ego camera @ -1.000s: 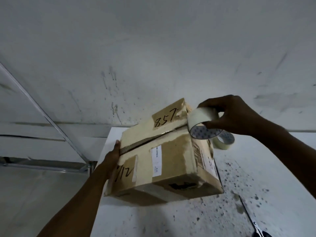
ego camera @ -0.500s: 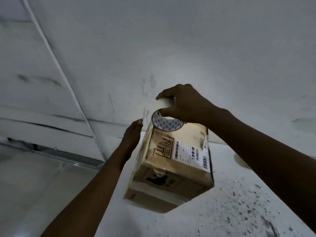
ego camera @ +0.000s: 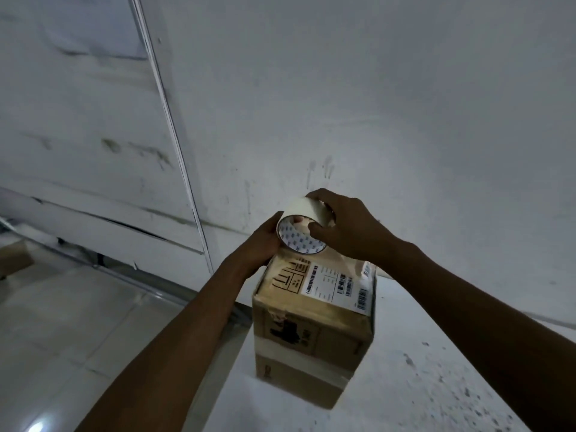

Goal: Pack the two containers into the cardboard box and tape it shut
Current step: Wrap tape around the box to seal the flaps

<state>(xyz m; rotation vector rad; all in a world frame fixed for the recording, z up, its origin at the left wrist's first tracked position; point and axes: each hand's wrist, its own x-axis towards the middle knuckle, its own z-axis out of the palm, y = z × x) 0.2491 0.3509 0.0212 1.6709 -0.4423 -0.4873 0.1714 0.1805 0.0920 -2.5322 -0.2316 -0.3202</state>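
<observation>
While the brown cardboard box (ego camera: 314, 319) is stood on end at the lower centre of the frame, on the near left corner of the white speckled table (ego camera: 436, 385), a cream roll of packing tape with a printed core (ego camera: 304, 227) is held just above its upper face. The roll is gripped by the right hand (ego camera: 349, 227), thumb tucked into the core and fingers curled over the outer rim. The left hand (ego camera: 265, 241) is brought in against the roll's left side, fingers seemingly at the tape's edge; whether a loose end is being pinched cannot be told.

Progress, then: no containers are to be seen anywhere, so they are judged to be already inside, and the box looks closed up. A white shipping label with barcodes (ego camera: 339, 285) is turned towards the camera on the upper face, with black handling symbols (ego camera: 291, 275) printed beside it. Pale bands are seen across the front face, though fresh tape cannot be told from old. Sealing is judged to be the step in hand, with a strip yet to be pulled free, laid down and cut.

The count: one box, one tape roll, one label, two hands. Behind it all, a scuffed white wall (ego camera: 374, 104) fills the upper frame, and pale floor tiles (ego camera: 78, 322) lie at lower left.
</observation>
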